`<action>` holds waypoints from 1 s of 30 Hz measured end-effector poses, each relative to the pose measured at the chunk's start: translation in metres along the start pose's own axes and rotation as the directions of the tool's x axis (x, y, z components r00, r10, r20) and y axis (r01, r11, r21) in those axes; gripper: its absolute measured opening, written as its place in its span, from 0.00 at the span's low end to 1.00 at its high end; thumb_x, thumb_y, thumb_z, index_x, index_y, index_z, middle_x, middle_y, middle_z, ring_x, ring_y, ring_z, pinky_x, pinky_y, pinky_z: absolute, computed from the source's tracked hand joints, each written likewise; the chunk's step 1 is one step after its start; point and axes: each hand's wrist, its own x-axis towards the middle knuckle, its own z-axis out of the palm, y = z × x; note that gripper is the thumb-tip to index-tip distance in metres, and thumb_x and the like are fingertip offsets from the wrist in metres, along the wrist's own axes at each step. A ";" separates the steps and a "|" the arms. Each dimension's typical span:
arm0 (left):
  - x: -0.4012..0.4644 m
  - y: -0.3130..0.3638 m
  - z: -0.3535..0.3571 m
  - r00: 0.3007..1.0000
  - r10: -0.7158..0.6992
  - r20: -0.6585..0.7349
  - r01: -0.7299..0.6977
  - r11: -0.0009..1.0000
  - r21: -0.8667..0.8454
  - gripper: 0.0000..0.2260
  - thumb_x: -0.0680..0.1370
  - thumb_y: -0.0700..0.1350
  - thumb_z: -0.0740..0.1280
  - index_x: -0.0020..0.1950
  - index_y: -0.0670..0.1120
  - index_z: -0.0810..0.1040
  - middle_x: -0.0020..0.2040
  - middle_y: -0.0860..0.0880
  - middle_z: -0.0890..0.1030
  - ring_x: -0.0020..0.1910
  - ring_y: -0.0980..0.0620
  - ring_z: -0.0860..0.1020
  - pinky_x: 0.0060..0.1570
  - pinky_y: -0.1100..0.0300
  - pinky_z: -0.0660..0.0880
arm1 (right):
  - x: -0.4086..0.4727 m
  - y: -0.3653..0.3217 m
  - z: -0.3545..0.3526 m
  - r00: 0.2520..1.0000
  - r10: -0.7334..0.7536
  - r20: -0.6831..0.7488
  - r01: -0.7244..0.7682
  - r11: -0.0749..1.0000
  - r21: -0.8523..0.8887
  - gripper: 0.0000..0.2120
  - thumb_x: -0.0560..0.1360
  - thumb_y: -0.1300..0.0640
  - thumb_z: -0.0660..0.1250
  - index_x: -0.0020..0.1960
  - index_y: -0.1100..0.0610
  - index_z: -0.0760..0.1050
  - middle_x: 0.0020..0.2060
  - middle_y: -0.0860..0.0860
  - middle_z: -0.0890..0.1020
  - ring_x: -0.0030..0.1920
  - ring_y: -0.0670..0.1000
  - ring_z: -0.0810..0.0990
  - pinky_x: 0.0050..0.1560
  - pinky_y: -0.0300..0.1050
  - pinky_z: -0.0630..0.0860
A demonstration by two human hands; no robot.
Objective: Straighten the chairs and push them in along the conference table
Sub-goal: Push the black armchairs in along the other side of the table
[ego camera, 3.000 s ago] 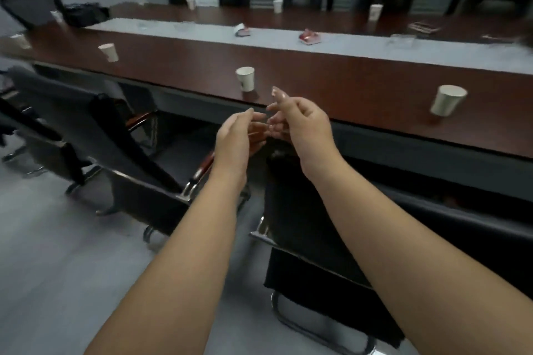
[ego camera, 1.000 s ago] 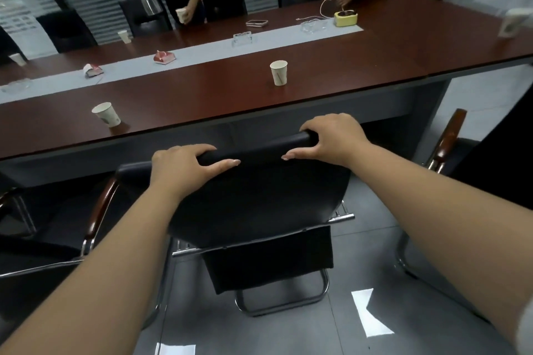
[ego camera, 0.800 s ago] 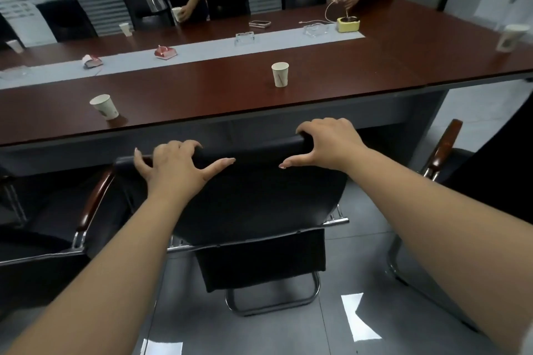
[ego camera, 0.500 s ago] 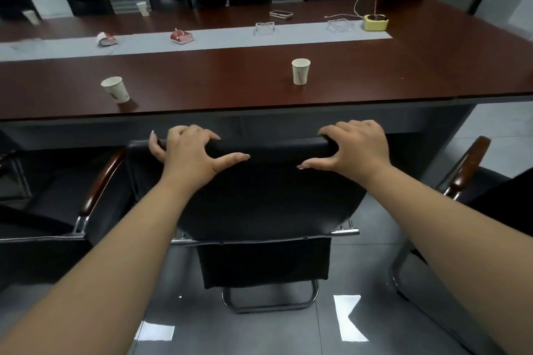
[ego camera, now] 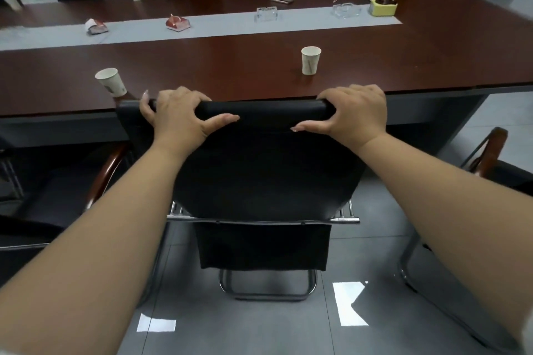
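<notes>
Dark red conference table stretches before us; our left hand and right hand curl fingers over the black chair top, its backrest touching the table edge.

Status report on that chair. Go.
Left hand and right hand both grip the top of the chair back. Chair faces the table squarely, backrest top at the table edge. Nothing seen blocking it.
</notes>
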 end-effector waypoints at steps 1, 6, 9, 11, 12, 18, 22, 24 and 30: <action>0.002 -0.001 -0.001 1.000 0.002 0.001 -0.002 1.000 -0.007 0.27 0.68 0.68 0.62 0.53 0.48 0.80 0.56 0.46 0.76 0.64 0.43 0.66 0.70 0.43 0.45 | 0.002 0.000 0.001 1.000 0.004 0.008 -0.005 1.000 0.011 0.34 0.61 0.26 0.56 0.37 0.55 0.81 0.27 0.49 0.80 0.29 0.53 0.79 0.39 0.45 0.71; -0.019 -0.004 0.006 0.999 -0.002 -0.036 0.001 1.000 -0.030 0.29 0.67 0.69 0.63 0.55 0.47 0.79 0.56 0.47 0.76 0.65 0.44 0.66 0.70 0.43 0.44 | -0.016 0.000 -0.002 1.000 0.012 -0.002 -0.012 0.998 -0.057 0.35 0.61 0.26 0.55 0.38 0.56 0.81 0.28 0.49 0.81 0.30 0.53 0.80 0.39 0.44 0.72; -0.052 -0.004 0.012 0.999 -0.007 -0.054 0.005 1.000 -0.027 0.29 0.66 0.68 0.63 0.54 0.46 0.79 0.54 0.47 0.77 0.63 0.45 0.67 0.70 0.44 0.43 | -0.043 -0.003 -0.007 0.999 -0.024 0.036 0.027 0.995 -0.091 0.34 0.63 0.26 0.54 0.39 0.55 0.81 0.28 0.49 0.81 0.29 0.52 0.80 0.39 0.44 0.73; -0.065 -0.003 0.012 0.996 -0.008 -0.084 0.004 0.999 -0.043 0.30 0.66 0.68 0.63 0.53 0.45 0.80 0.51 0.47 0.78 0.62 0.45 0.68 0.70 0.44 0.44 | -0.051 -0.005 -0.015 0.998 -0.040 0.058 0.044 0.996 -0.081 0.35 0.63 0.26 0.54 0.41 0.55 0.82 0.31 0.49 0.82 0.33 0.53 0.81 0.42 0.45 0.72; -0.068 -0.002 0.010 0.995 -0.015 -0.097 0.011 0.999 -0.047 0.30 0.65 0.68 0.64 0.53 0.45 0.81 0.50 0.47 0.78 0.61 0.45 0.69 0.70 0.44 0.45 | -0.052 -0.006 -0.021 0.995 -0.036 0.095 0.043 0.996 -0.078 0.36 0.63 0.25 0.55 0.45 0.55 0.81 0.34 0.50 0.82 0.37 0.54 0.81 0.45 0.45 0.71; -0.068 0.006 0.004 0.992 -0.051 -0.112 0.047 0.998 -0.043 0.30 0.64 0.69 0.65 0.52 0.46 0.82 0.49 0.48 0.79 0.60 0.47 0.70 0.70 0.46 0.48 | -0.043 -0.005 -0.034 0.955 0.000 0.296 0.033 0.994 -0.107 0.37 0.63 0.25 0.57 0.59 0.51 0.76 0.48 0.48 0.82 0.51 0.51 0.78 0.54 0.44 0.65; -0.058 0.011 0.005 0.991 -0.081 -0.104 0.075 0.996 -0.054 0.30 0.65 0.70 0.64 0.52 0.47 0.82 0.50 0.49 0.79 0.61 0.47 0.69 0.70 0.47 0.47 | -0.029 0.003 -0.028 0.940 0.007 0.340 0.026 0.995 -0.091 0.39 0.60 0.24 0.55 0.58 0.50 0.77 0.48 0.49 0.81 0.52 0.51 0.78 0.48 0.43 0.65; -0.055 0.011 0.006 0.990 -0.099 -0.098 0.095 0.995 -0.037 0.30 0.65 0.70 0.64 0.53 0.48 0.82 0.50 0.49 0.79 0.62 0.48 0.69 0.70 0.47 0.47 | -0.023 0.005 -0.027 0.933 0.010 0.359 0.023 0.996 -0.086 0.41 0.57 0.24 0.53 0.57 0.50 0.77 0.47 0.50 0.81 0.51 0.52 0.78 0.45 0.42 0.63; -0.056 0.017 0.011 0.995 -0.071 -0.073 0.069 0.997 -0.036 0.30 0.66 0.70 0.63 0.54 0.47 0.81 0.53 0.49 0.79 0.63 0.47 0.68 0.70 0.45 0.46 | -0.028 0.012 -0.029 0.936 0.016 0.351 0.015 0.996 -0.085 0.43 0.56 0.24 0.51 0.56 0.52 0.78 0.46 0.51 0.81 0.50 0.53 0.78 0.44 0.43 0.62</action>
